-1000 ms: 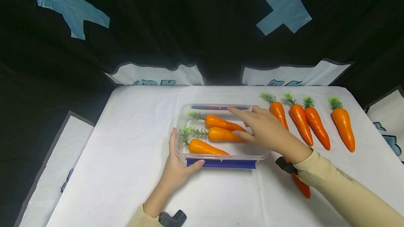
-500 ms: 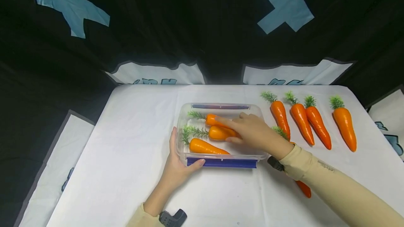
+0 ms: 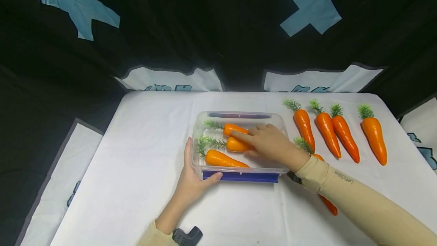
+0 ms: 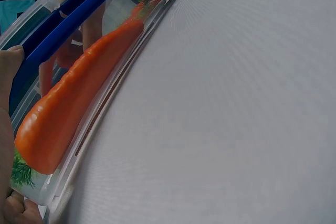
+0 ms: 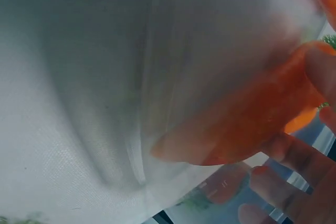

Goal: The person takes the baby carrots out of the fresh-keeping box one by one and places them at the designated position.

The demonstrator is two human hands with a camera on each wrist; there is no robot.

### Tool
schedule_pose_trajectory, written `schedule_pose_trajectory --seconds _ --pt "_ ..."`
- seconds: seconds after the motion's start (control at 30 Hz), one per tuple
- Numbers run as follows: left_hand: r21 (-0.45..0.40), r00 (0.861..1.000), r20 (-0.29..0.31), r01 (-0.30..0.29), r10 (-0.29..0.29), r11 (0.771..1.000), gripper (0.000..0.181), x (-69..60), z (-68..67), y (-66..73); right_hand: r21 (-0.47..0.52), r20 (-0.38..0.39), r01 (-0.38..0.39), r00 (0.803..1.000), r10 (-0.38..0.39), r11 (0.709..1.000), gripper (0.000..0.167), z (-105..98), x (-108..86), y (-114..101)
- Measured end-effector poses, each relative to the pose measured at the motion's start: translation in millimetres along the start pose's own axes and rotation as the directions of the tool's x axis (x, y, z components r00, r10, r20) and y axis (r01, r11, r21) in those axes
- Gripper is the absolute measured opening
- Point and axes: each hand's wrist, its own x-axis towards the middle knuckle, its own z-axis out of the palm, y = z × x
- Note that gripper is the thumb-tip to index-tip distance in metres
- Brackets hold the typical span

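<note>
A clear plastic food container (image 3: 264, 170) with blue latches sits mid-table, holding three orange carrots with green tops. My left hand (image 3: 192, 183) grips its front left corner, the thumb over the front rim and the fingers along the left side. In the left wrist view, the front carrot (image 4: 79, 98) shows through the wall. Inside the box, my right hand (image 3: 269, 143) holds the middle carrot (image 3: 235, 144), hiding its tip in the head view. The right wrist view shows thumb and fingers around this carrot (image 5: 247, 116). The rear carrot (image 3: 233, 128) lies just behind it, partly covered by the hand.
Several carrots lie on the white cloth (image 3: 143, 132) to the right, including a far right one (image 3: 374, 139) and a red-orange one (image 3: 327, 134). Another carrot (image 3: 329, 204) is partly hidden beneath the right sleeve. A black curtain (image 3: 205, 33) hangs behind the table.
My right hand has moved left and lower into the container, its index finger coming off the rear rim and onto the carrots. The left hand and container stay in place.
</note>
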Motion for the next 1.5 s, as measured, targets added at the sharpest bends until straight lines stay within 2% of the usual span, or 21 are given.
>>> schedule_pose_trajectory --seconds 0.33,0.47,0.9,1.03,1.3,1.5 --pt "-0.008 1.0 0.003 0.007 -0.007 1.0 0.128 0.1 0.1 0.1 -0.125 -0.032 0.056 0.998 -0.061 0.991 0.068 5.3 1.7 -0.4" --pt "-0.007 1.0 0.003 0.007 -0.007 1.0 0.128 0.3 0.0 -1.1 -0.142 -0.031 0.068 0.997 -0.073 0.988 0.07 6.3 2.0 -0.9" --pt "0.008 1.0 -0.007 0.005 -0.004 1.0 0.128 0.0 0.5 -1.2 -0.089 -0.062 0.06 0.996 -0.065 0.994 0.074 8.6 1.5 -0.9" --pt "0.024 1.0 -0.014 0.007 -0.006 1.0 0.127 -0.2 0.6 -0.5 -0.059 -0.095 0.043 0.994 -0.049 0.997 0.076 5.7 -0.6 -1.1" --pt "0.017 1.0 -0.015 -0.008 0.009 1.0 0.127 -0.6 0.7 -1.0 -0.036 -0.17 0.059 0.983 -0.065 0.998 0.078 0.2 -3.6 0.4" --pt "0.019 1.0 -0.016 -0.013 0.013 1.0 0.127 -0.2 0.8 -1.0 0.004 -0.228 0.012 0.974 -0.011 1.0 0.077 -16.1 -6.0 2.1"
